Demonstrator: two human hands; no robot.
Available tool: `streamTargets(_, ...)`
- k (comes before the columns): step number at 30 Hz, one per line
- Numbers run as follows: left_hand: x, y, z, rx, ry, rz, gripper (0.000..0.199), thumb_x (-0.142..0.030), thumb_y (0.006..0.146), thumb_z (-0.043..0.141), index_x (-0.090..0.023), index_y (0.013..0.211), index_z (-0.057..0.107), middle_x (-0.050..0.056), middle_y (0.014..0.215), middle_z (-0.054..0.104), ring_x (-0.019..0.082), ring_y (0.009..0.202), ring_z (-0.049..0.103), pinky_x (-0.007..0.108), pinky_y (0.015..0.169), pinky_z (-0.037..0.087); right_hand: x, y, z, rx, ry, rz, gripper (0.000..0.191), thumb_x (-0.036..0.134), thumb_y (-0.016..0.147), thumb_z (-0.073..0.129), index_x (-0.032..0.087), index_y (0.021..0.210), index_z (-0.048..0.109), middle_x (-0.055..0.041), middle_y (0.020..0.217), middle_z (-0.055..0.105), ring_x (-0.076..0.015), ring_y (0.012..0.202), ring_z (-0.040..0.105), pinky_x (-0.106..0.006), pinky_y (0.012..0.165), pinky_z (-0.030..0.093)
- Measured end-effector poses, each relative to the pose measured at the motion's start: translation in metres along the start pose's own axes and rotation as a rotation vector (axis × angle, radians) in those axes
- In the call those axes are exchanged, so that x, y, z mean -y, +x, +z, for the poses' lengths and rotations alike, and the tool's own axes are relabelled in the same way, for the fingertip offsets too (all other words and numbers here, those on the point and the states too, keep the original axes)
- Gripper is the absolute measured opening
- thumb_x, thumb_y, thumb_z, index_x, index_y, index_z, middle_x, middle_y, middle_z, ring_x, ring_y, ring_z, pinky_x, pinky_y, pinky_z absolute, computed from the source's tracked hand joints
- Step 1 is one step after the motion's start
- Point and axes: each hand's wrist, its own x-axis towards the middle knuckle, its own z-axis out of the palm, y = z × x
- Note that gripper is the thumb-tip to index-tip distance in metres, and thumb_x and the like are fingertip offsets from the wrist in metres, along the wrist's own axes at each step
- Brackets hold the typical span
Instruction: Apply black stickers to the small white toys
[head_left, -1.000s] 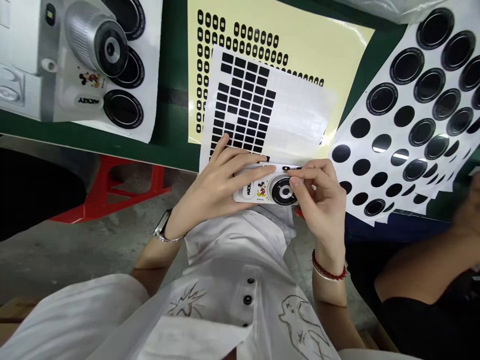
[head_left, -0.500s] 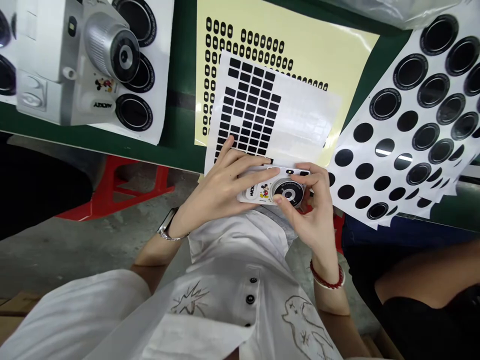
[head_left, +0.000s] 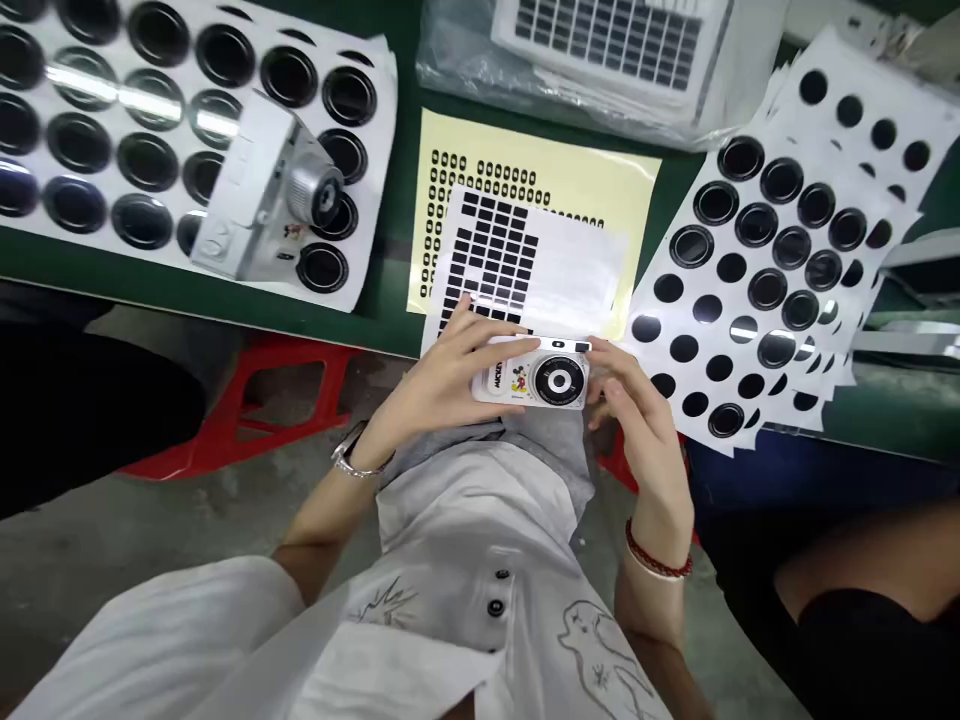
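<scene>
A small white toy-like camera [head_left: 504, 385] with a black ring round its lens, a cartoon mouse and the word MICKEY is held level above my lap, lens side up. My left hand [head_left: 442, 375] is closed round its left end, fingers along the top edge and thumb below. My right hand [head_left: 637, 410] is at the camera's right end with fingers apart; the index fingertip is at the top right corner and the thumb is off the lens. Just beyond the camera lies a white sheet of black rectangular stickers [head_left: 577, 270], with a few gaps in its rows.
Under the white sheet is a yellow sheet of small black stickers [head_left: 600, 170]. Sheets of round black stickers [head_left: 652, 270] spread to the right. A second camera [head_left: 247, 190] stands on round-sticker sheets at left. Behind lies a plastic bag [head_left: 465, 60]. Red stool [head_left: 247, 430] below.
My right thumb has come off the lens ring and the right hand has drawn back to the camera's right edge. The left hand keeps its hold. My view has shifted, showing more of the table.
</scene>
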Motion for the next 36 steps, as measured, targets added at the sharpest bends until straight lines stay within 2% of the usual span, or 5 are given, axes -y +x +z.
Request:
streamTargets(9,-0.025,0.026,-0.027,-0.230,0.070,0.057,0.062,-0.050,0.084,0.091,-0.034,0.140,0.069,0.008,0.138,0.068,0.029,0.131,0.066,0.063,0.134,0.030,0.004,-0.009,-0.049,-0.503,-0.004,-0.154,0.025,0.046,0.098,0.073,0.024,0.107,0.083,-0.0062,0.094,0.071,-0.0147,0.075,0.060,-0.024,0.054,0.053)
streamTargets(18,-0.049,0.031,-0.028,-0.216,0.230,0.162,0.053,-0.038,0.091,0.087,-0.034,0.140,0.068,0.010,0.139,0.068,0.027,0.130,0.068,0.064,0.129,0.040,0.026,0.016,0.009,-0.226,-0.031,-0.331,0.036,0.046,0.099,0.068,0.027,0.129,0.072,-0.0097,0.122,0.067,-0.0181,0.087,0.062,-0.030,0.065,0.059)
streamTargets(27,-0.057,0.030,-0.021,-0.196,0.136,0.164,0.062,-0.042,0.088,0.089,-0.029,0.144,0.066,0.012,0.137,0.069,0.029,0.129,0.069,0.064,0.129,0.041,0.029,0.010,-0.011,0.023,-0.052,-0.430,0.036,0.030,0.099,0.067,0.031,0.135,0.072,-0.0096,0.134,0.060,-0.0221,0.112,0.063,-0.034,0.082,0.062)
streamTargets(32,-0.063,0.032,-0.021,-0.219,0.277,0.173,0.049,-0.035,0.094,0.082,-0.027,0.141,0.067,0.014,0.133,0.070,0.028,0.128,0.070,0.066,0.126,0.044,0.034,0.012,0.015,-0.193,-0.176,-0.441,0.024,0.036,0.093,0.078,0.025,0.113,0.073,-0.0104,0.131,0.058,-0.0268,0.124,0.063,-0.044,0.101,0.059)
streamTargets(36,-0.070,0.025,-0.034,-0.199,0.351,0.172,0.046,-0.041,0.096,0.080,-0.025,0.137,0.068,0.014,0.135,0.067,0.028,0.124,0.070,0.060,0.117,0.055,0.033,0.019,0.032,-0.342,-0.119,-0.453,0.019,0.038,0.103,0.062,0.023,0.099,0.073,-0.0116,0.120,0.067,-0.0257,0.110,0.068,-0.040,0.083,0.061)
